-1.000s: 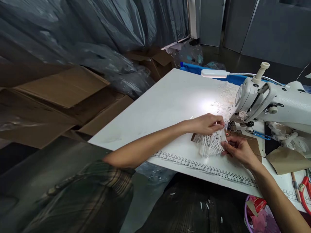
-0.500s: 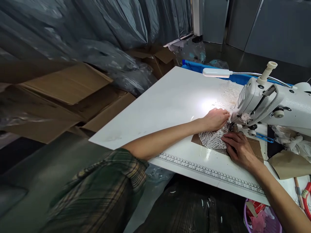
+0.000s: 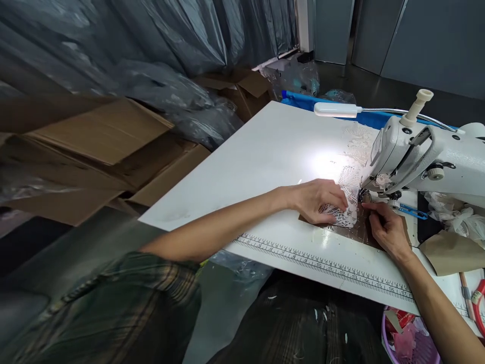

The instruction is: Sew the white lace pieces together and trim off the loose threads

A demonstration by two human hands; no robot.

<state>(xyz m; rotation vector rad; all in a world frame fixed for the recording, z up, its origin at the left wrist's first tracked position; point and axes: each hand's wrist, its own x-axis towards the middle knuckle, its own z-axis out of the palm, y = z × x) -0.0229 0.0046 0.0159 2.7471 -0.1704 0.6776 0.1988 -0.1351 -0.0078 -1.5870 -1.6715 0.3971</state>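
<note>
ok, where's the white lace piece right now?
Head view, right of centre: the white lace piece lies on the white table under the left hand, just left of the sewing machine needle, with the right hand beside it.

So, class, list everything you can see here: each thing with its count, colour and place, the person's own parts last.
Table: one, white, centre, ruler printed along near edge.
Sewing machine: one, white, right on table.
Lamp: one, white, above table, lit.
Lace: one piece, white, at the needle, trailing behind the machine.
Brown sheet: one, under the lace.
Boxes: several, brown, left.
Plastic sheeting: grey, behind.
Scissors: one, red, right edge.
Basket: one, purple, bottom right.
Left hand: flat on the lace.
Right hand: fingertips at the needle.
</note>
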